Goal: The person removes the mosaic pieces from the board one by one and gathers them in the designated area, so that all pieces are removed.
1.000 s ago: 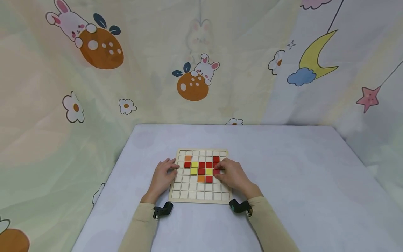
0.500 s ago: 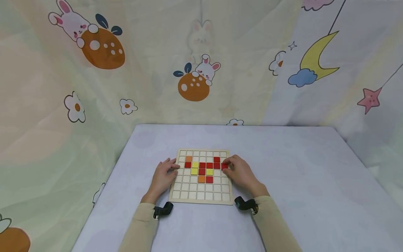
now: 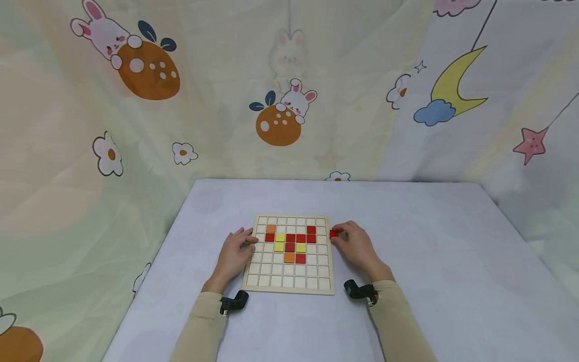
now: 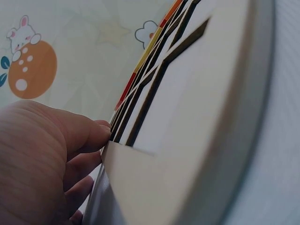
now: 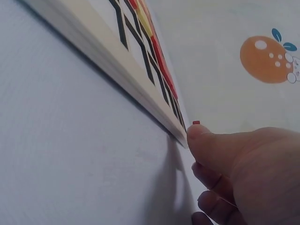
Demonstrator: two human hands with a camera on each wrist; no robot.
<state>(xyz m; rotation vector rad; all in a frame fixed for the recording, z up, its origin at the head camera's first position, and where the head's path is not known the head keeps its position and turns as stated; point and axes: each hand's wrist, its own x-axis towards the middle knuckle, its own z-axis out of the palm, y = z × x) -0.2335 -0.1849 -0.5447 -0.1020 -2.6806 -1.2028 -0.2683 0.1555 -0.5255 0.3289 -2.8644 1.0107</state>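
A square wooden grid board lies on the table with red, yellow and orange tiles in some of its cells. My right hand is just off the board's right edge, pinching a small red square tile between thumb and fingers. In the right wrist view only a sliver of that red tile shows above the thumb. My left hand rests at the board's left edge, fingers relaxed. The left wrist view has its thumb touching the rim, the other fingers lower along the side.
A white-covered table extends around the board on all sides. Behind it hangs a cloth backdrop printed with rabbits, a moon and flowers. Both wrists wear black camera mounts.
My right hand has lifted a red tile out of a cell on the board's right side and carried it rightward past the edge. That cell is now bare. My left hand stays put.
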